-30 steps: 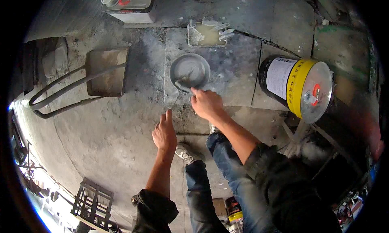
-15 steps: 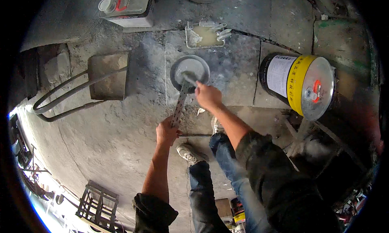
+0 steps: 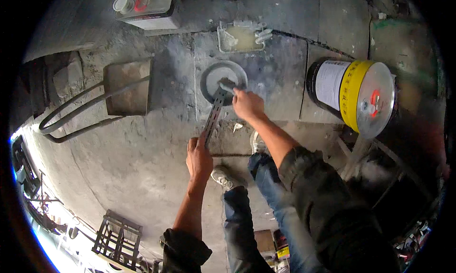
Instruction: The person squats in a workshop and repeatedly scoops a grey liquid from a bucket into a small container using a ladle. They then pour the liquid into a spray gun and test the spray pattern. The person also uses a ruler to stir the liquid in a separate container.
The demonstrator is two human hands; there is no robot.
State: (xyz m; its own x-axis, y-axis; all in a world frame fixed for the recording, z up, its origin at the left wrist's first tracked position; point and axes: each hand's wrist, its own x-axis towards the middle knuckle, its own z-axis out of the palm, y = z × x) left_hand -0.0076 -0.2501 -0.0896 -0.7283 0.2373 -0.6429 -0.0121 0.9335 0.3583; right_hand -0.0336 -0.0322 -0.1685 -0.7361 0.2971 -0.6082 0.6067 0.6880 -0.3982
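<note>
In my left hand (image 3: 199,158) is the near end of a slotted metal strip (image 3: 216,113), a dark bar with rows of holes. The strip slants away from me, and its far end reaches over a round shallow pan (image 3: 205,78) on the ground, with grey material inside. My right hand (image 3: 249,105) is closed around what looks like a small paintbrush (image 3: 229,86), its head at the strip's far end above the pan. The fingers hide most of the handle.
Beyond the pan stands a plastic tub (image 3: 241,40) of cloudy liquid. A yellow-banded black bucket (image 3: 350,95) is at right, a rectangular can (image 3: 151,12) far left. A dustpan-like metal scoop (image 3: 126,99) with bent handles lies left; a metal rack (image 3: 118,240) stands near left.
My left hand has turned and shifted slightly right with the strip. The brush and my right hand have moved a little right and away along the strip's far end.
</note>
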